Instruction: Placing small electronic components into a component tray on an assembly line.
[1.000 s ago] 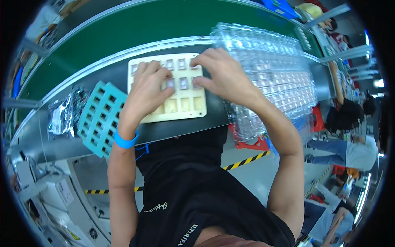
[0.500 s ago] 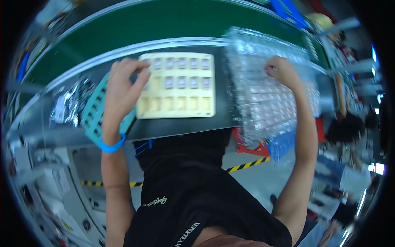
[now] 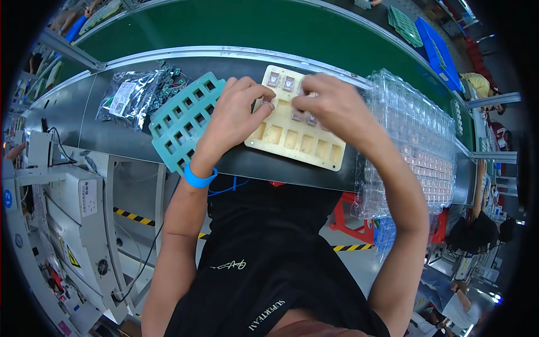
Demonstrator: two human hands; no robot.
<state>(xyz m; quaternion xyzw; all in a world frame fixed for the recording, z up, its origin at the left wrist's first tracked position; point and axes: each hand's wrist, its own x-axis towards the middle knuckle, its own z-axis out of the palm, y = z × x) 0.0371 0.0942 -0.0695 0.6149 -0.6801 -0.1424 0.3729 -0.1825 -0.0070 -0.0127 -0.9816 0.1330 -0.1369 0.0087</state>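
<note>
Here the cream tray (image 3: 295, 137) w/ square pockets lies on the dark desk (image 3: 101, 121), directly under both hands, approx. centre of view. Its long axis runs from 10 o'clock to 4 o'clock, far corner up by the green belt (image 3: 224, 28), near edge at the desk's front lip. A few pockets at the top hold small chips; the lower row looks empty. Left hand (image 3: 233, 115) sits over the tray's 9 o'clock end, fingers curled, tips pressing at a pocket; can't tell if it pinches anything. Right hand (image 3: 331, 109) covers the upper middle, fingers bent down onto the pockets, grip contents hidden. The teal grid tray (image 3: 182, 121) lies just beside at 9 o'clock, partly under the left wrist w/ its blue band (image 3: 199, 180). Clear blister trays (image 3: 415, 140) stack at 3 o'clock; a bag of parts (image 3: 126, 95) sits further at 9 o'clock.
</note>
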